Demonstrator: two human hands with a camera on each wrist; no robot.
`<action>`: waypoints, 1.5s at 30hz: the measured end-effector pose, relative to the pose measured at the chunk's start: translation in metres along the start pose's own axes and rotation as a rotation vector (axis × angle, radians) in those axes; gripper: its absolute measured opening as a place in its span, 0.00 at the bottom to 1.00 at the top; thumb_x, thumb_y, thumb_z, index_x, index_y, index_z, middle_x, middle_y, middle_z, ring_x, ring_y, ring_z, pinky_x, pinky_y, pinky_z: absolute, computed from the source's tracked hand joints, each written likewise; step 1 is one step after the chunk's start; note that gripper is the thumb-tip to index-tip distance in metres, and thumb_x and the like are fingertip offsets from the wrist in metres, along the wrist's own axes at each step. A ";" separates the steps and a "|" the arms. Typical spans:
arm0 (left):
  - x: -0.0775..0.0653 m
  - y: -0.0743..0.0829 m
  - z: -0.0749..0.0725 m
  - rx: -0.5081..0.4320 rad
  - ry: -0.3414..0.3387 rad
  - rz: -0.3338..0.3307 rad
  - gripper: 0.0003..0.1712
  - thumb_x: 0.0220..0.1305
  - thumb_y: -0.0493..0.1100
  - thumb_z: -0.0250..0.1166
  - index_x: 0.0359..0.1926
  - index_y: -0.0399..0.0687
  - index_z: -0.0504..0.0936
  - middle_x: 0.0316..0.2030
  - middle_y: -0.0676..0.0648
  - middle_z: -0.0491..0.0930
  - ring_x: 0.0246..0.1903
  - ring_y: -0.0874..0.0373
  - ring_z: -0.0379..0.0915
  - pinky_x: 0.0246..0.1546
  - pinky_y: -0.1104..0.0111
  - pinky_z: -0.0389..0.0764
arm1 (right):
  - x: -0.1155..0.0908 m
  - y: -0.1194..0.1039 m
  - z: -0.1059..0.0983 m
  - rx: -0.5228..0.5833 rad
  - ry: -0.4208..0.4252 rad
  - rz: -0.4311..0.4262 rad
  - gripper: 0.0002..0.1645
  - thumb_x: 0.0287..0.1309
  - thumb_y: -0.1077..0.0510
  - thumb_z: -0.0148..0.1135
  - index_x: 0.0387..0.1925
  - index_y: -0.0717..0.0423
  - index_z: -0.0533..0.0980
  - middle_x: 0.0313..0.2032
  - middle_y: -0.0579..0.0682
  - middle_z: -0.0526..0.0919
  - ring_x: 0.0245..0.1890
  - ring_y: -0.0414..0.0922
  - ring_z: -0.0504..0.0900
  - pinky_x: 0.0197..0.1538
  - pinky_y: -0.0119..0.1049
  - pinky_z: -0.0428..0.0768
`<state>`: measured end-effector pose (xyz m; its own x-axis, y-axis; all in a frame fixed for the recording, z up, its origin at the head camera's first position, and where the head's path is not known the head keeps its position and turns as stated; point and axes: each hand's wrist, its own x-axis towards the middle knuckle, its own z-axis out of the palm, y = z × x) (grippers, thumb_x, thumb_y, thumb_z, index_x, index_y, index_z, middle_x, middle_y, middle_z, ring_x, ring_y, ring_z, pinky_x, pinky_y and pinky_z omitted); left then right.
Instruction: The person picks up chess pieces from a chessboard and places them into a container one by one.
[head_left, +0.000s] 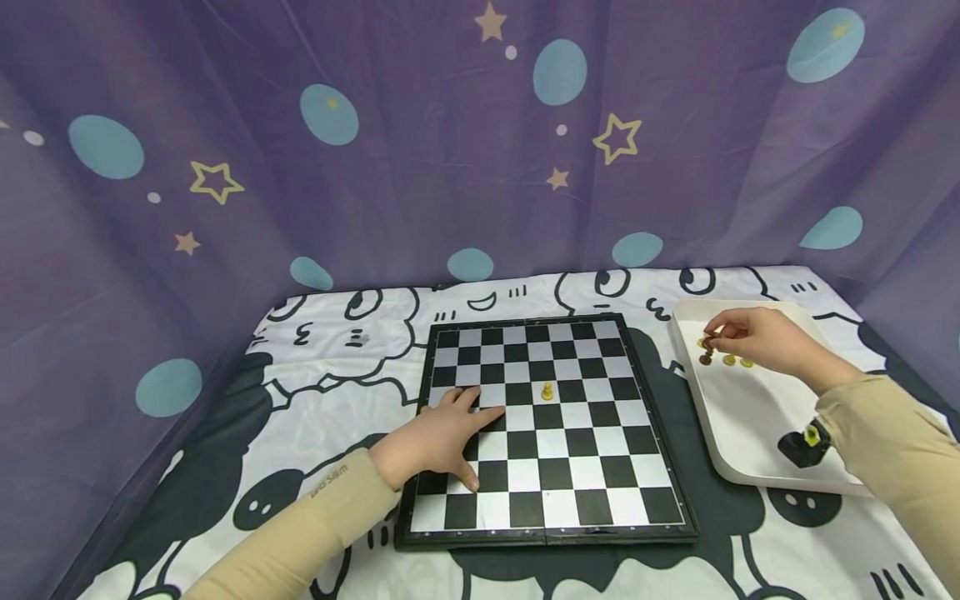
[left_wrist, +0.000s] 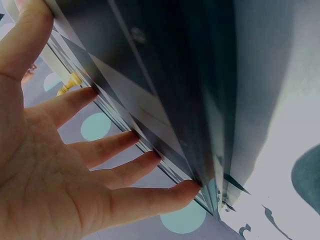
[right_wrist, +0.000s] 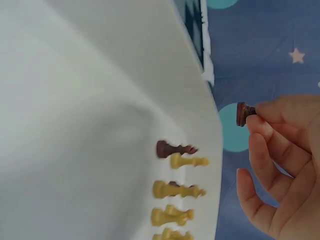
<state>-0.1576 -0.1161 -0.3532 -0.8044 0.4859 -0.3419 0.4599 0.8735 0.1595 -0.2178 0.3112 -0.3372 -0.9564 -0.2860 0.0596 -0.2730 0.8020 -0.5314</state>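
My left hand (head_left: 438, 437) rests with spread fingers on the left side of a black-and-white chessboard (head_left: 551, 454). In the left wrist view its fingertips (left_wrist: 186, 191) touch the board. A yellow chess piece (head_left: 547, 391) stands on a square near the board's middle, right of that hand. Over the far end of a white tray (head_left: 750, 429), my right hand (head_left: 761, 337) pinches a dark brown chess piece (right_wrist: 244, 114) between thumb and forefinger. Its base shows; the fingers hide its top. Several yellow pieces (right_wrist: 177, 190) and another dark brown piece (right_wrist: 172, 149) stand in the tray.
The tray stands right of the board, its raised rim (head_left: 701, 417) facing the board. A cartoon-print cloth (head_left: 330, 375) covers the table. Behind it hangs a purple curtain (head_left: 450, 150) with stars and blue spots.
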 end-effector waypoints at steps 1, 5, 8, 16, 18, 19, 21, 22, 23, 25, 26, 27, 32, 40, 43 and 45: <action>0.000 0.000 0.000 -0.002 0.001 -0.001 0.59 0.33 0.57 0.79 0.70 0.59 0.63 0.70 0.38 0.54 0.68 0.37 0.50 0.54 0.38 0.67 | 0.000 0.002 0.000 0.003 -0.009 0.005 0.11 0.56 0.65 0.62 0.41 0.65 0.79 0.27 0.52 0.83 0.21 0.32 0.75 0.24 0.29 0.74; -0.002 0.001 -0.002 -0.007 0.001 0.003 0.58 0.34 0.56 0.79 0.70 0.59 0.63 0.70 0.38 0.54 0.68 0.37 0.50 0.54 0.38 0.67 | 0.002 0.011 0.003 0.015 -0.050 0.010 0.11 0.56 0.65 0.62 0.41 0.68 0.78 0.28 0.53 0.85 0.22 0.32 0.76 0.25 0.28 0.74; -0.003 0.003 -0.004 0.000 -0.002 0.009 0.57 0.36 0.56 0.79 0.70 0.58 0.62 0.70 0.37 0.54 0.67 0.36 0.50 0.54 0.38 0.67 | 0.003 0.017 0.005 -0.012 -0.066 0.002 0.11 0.55 0.64 0.63 0.39 0.67 0.79 0.29 0.54 0.86 0.25 0.29 0.75 0.28 0.28 0.74; -0.001 0.001 -0.003 -0.002 -0.009 0.002 0.58 0.35 0.57 0.78 0.70 0.59 0.62 0.70 0.38 0.53 0.68 0.37 0.50 0.55 0.39 0.66 | 0.003 0.026 0.013 -0.080 -0.075 -0.055 0.09 0.48 0.63 0.70 0.34 0.60 0.81 0.30 0.52 0.85 0.28 0.28 0.73 0.32 0.29 0.72; 0.000 0.000 -0.002 -0.002 -0.011 0.002 0.58 0.35 0.57 0.78 0.70 0.59 0.62 0.70 0.38 0.53 0.68 0.37 0.49 0.55 0.39 0.66 | 0.003 0.027 0.016 -0.073 -0.084 -0.058 0.08 0.48 0.63 0.70 0.33 0.61 0.81 0.28 0.50 0.85 0.27 0.28 0.73 0.31 0.29 0.71; 0.000 0.000 -0.002 -0.004 -0.011 0.003 0.58 0.35 0.57 0.78 0.70 0.59 0.62 0.70 0.38 0.53 0.68 0.37 0.49 0.55 0.39 0.66 | 0.002 0.028 0.017 -0.071 -0.088 -0.057 0.08 0.48 0.63 0.70 0.33 0.60 0.81 0.27 0.50 0.85 0.26 0.28 0.73 0.31 0.29 0.71; -0.001 0.001 -0.002 -0.002 -0.011 0.003 0.58 0.35 0.58 0.78 0.70 0.59 0.62 0.70 0.38 0.53 0.68 0.36 0.49 0.55 0.38 0.66 | 0.002 0.028 0.020 -0.065 -0.094 -0.059 0.08 0.47 0.64 0.69 0.33 0.60 0.81 0.26 0.48 0.85 0.25 0.28 0.72 0.30 0.29 0.70; 0.000 0.001 -0.002 -0.003 -0.012 0.004 0.58 0.35 0.58 0.78 0.70 0.59 0.62 0.70 0.38 0.53 0.68 0.36 0.49 0.55 0.38 0.66 | 0.002 0.028 0.021 -0.065 -0.096 -0.061 0.08 0.47 0.64 0.69 0.33 0.60 0.81 0.26 0.47 0.84 0.24 0.28 0.72 0.30 0.29 0.70; 0.000 0.001 -0.002 -0.001 -0.012 0.004 0.58 0.35 0.58 0.78 0.70 0.59 0.62 0.70 0.38 0.53 0.68 0.36 0.49 0.55 0.38 0.65 | 0.002 0.029 0.022 -0.065 -0.096 -0.065 0.08 0.47 0.64 0.69 0.33 0.60 0.81 0.25 0.47 0.84 0.24 0.29 0.72 0.29 0.29 0.70; 0.000 0.001 -0.001 0.000 -0.013 0.006 0.59 0.35 0.58 0.78 0.70 0.59 0.61 0.71 0.38 0.53 0.68 0.36 0.48 0.55 0.37 0.65 | 0.002 0.030 0.024 -0.069 -0.096 -0.075 0.08 0.47 0.65 0.69 0.33 0.60 0.82 0.24 0.46 0.84 0.23 0.29 0.72 0.29 0.29 0.70; 0.000 0.000 -0.001 0.001 -0.013 0.006 0.59 0.35 0.58 0.78 0.70 0.59 0.61 0.71 0.38 0.53 0.68 0.36 0.48 0.55 0.37 0.65 | 0.002 0.030 0.025 -0.071 -0.095 -0.079 0.08 0.47 0.65 0.69 0.33 0.61 0.82 0.24 0.45 0.84 0.23 0.29 0.72 0.29 0.29 0.70; 0.000 0.000 -0.001 -0.001 -0.014 0.007 0.58 0.35 0.58 0.78 0.70 0.59 0.61 0.71 0.38 0.53 0.68 0.37 0.48 0.55 0.37 0.65 | 0.002 0.030 0.026 -0.074 -0.095 -0.080 0.08 0.47 0.65 0.69 0.33 0.61 0.82 0.24 0.45 0.84 0.23 0.29 0.72 0.29 0.29 0.70; 0.001 -0.001 0.000 -0.005 -0.010 0.011 0.58 0.35 0.57 0.78 0.70 0.59 0.62 0.70 0.38 0.53 0.68 0.37 0.48 0.55 0.37 0.65 | 0.002 0.030 0.027 -0.088 -0.098 -0.067 0.09 0.47 0.64 0.69 0.33 0.62 0.81 0.23 0.43 0.82 0.23 0.31 0.72 0.29 0.30 0.70; 0.001 -0.001 0.000 -0.006 -0.009 0.007 0.59 0.34 0.58 0.78 0.70 0.59 0.62 0.70 0.38 0.53 0.68 0.37 0.48 0.55 0.37 0.65 | 0.003 0.033 0.029 -0.123 -0.095 -0.072 0.11 0.47 0.62 0.71 0.32 0.64 0.81 0.22 0.45 0.83 0.23 0.34 0.72 0.28 0.31 0.69; 0.002 -0.002 0.001 -0.005 -0.010 0.005 0.59 0.34 0.58 0.78 0.70 0.60 0.62 0.70 0.38 0.53 0.68 0.37 0.48 0.55 0.36 0.65 | 0.003 0.034 0.030 -0.135 -0.095 -0.079 0.11 0.46 0.62 0.71 0.32 0.63 0.81 0.22 0.45 0.83 0.23 0.34 0.73 0.28 0.32 0.70; 0.002 -0.002 0.001 -0.005 -0.010 0.005 0.59 0.34 0.58 0.78 0.70 0.60 0.62 0.70 0.38 0.53 0.68 0.37 0.48 0.55 0.36 0.65 | 0.003 0.034 0.030 -0.143 -0.095 -0.078 0.10 0.46 0.61 0.71 0.32 0.63 0.81 0.23 0.45 0.83 0.23 0.34 0.74 0.29 0.32 0.71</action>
<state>-0.1596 -0.1167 -0.3549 -0.7982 0.4898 -0.3507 0.4617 0.8714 0.1659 -0.2262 0.3215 -0.3805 -0.9194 -0.3932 0.0126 -0.3646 0.8397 -0.4025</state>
